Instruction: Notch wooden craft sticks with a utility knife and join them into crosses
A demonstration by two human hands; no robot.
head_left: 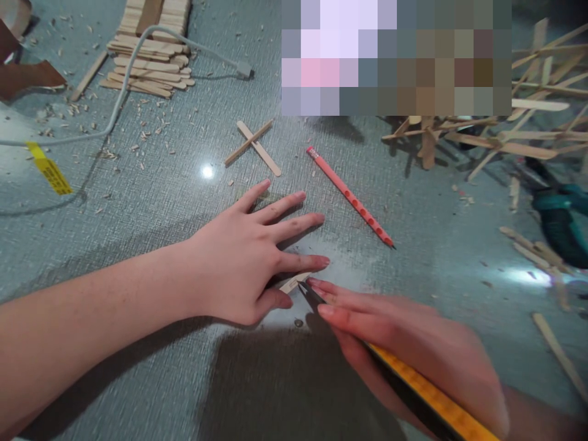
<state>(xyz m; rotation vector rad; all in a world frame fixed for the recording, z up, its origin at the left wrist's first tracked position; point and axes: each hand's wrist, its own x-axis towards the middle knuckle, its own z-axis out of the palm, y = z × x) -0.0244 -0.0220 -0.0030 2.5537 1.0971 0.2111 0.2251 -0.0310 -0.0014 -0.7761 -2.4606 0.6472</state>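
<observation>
My left hand [248,263] lies flat on the grey-green surface with its fingers spread, pressing down a small piece of wooden stick [294,282] under the thumb and index finger. My right hand [413,349] is closed around a yellow and black utility knife [413,392]. The knife's blade tip touches the stick piece just beside my left fingers. A red pencil [351,197] lies a little beyond both hands, pointing toward the lower right.
Two crossed craft sticks [253,147] lie past the left hand. A stack of sticks [149,52] with a grey cable [128,67] over it sits at the far left. A glued stick structure [505,131] and a teal tool [560,220] are at the right. Wood shavings are scattered about.
</observation>
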